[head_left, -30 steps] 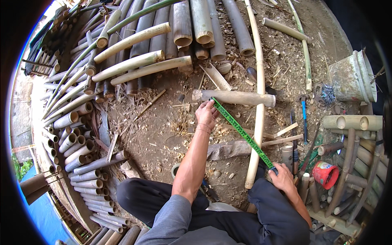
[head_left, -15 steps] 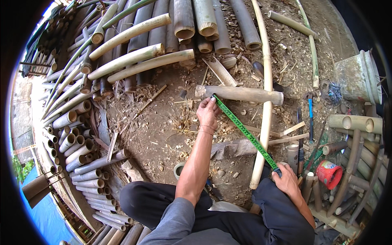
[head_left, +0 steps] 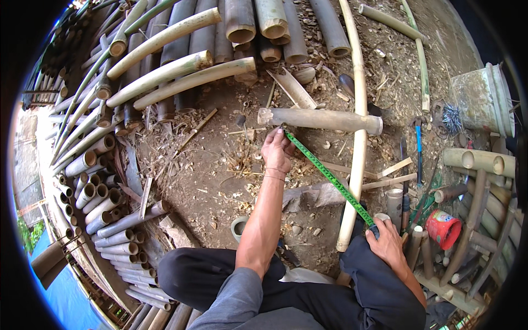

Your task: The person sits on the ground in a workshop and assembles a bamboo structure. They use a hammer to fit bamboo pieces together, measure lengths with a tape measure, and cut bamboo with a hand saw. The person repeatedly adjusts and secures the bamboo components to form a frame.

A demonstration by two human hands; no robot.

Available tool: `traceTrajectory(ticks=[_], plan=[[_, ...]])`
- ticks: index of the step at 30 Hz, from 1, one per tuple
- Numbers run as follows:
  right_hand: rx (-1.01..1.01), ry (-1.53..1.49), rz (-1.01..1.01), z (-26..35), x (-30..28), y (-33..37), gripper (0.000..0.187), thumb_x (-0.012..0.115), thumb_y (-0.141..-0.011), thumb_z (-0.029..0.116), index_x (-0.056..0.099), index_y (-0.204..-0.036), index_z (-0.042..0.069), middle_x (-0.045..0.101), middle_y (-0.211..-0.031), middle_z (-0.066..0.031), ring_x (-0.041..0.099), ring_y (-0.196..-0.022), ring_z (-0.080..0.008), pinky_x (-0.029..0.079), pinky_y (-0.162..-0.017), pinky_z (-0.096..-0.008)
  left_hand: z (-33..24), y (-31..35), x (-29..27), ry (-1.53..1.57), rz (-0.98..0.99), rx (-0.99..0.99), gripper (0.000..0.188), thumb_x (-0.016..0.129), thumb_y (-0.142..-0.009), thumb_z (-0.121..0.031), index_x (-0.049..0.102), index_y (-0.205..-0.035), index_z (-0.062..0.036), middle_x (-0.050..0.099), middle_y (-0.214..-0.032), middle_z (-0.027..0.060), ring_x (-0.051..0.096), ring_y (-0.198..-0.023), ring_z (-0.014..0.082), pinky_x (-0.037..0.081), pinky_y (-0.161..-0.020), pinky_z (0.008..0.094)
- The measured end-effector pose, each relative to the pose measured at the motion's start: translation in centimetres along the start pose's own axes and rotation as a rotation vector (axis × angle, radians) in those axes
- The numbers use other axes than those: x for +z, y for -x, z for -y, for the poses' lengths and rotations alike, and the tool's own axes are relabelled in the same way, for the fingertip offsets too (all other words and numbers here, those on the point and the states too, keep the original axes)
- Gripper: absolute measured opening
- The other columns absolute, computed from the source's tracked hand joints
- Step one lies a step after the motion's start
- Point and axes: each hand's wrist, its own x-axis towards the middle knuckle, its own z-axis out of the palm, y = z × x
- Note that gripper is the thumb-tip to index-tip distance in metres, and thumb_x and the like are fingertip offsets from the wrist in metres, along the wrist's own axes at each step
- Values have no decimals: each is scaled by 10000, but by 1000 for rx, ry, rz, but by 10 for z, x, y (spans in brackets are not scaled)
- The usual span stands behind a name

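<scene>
My left hand [head_left: 276,149] is closed, pinching the free end of a green tape measure [head_left: 332,179] just below a short bamboo piece [head_left: 319,119]. From there the blade slants down across a long pale bamboo pole [head_left: 357,129] to my right hand [head_left: 387,242]. That hand rests by my right knee, its fingers wrapped round the tape's case, which is mostly hidden. The short bamboo piece lies sideways on the ground, its right end across the pole. I cannot tell whether the tape's end touches it.
Cut bamboo tubes [head_left: 214,33] are piled at the upper left, with more stacked tubes [head_left: 102,203] at left. On the right stand a dirty bucket [head_left: 476,102], a red container [head_left: 443,230] and a bamboo frame [head_left: 478,159]. A blue-handled tool [head_left: 418,154] lies among wood chips.
The tape's blade now looks narrower, tilted more on edge, and my left fingers have shifted their pinch slightly. My right hand stays by the knee. The whole view has shifted a little.
</scene>
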Motion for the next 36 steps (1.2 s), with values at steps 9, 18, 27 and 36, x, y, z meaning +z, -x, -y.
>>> traceTrajectory(ticks=[9, 18, 27, 36], plan=[[37, 9, 12, 3, 1, -14, 495, 615, -865, 363, 551, -1274, 92, 543, -1160, -195, 522, -1105, -410, 475, -888, -519, -6, -19, -1, -43, -1, 36, 139, 647, -927, -139, 606, -1057, -109, 674, -904, 26, 690, -765, 183, 584, -553, 307], [-1, 17, -41, 2, 0, -21, 462, 622, -860, 352, 559, -1243, 102, 548, -1112, -186, 552, -1056, -404, 508, -815, -529, -17, -24, 5, -78, -1, 51, 175, 619, -941, -123, 596, -1098, -50, 678, -911, 75, 703, -780, 210, 613, -578, 321], [35, 15, -8, 6, -6, -22, 462, 608, -864, 363, 548, -1247, 112, 547, -1131, -188, 546, -1081, -407, 507, -832, -530, -22, -24, 10, -89, -46, 55, 189, 620, -936, -109, 607, -1109, -35, 674, -916, 79, 697, -788, 208, 612, -586, 325], [26, 13, -2, 5, -4, -19, 473, 611, -862, 361, 549, -1254, 103, 544, -1137, -194, 545, -1088, -410, 504, -839, -530, -19, -22, 7, -85, -61, 45, 207, 620, -936, -118, 608, -1123, -29, 670, -917, 73, 695, -790, 207, 608, -576, 327]])
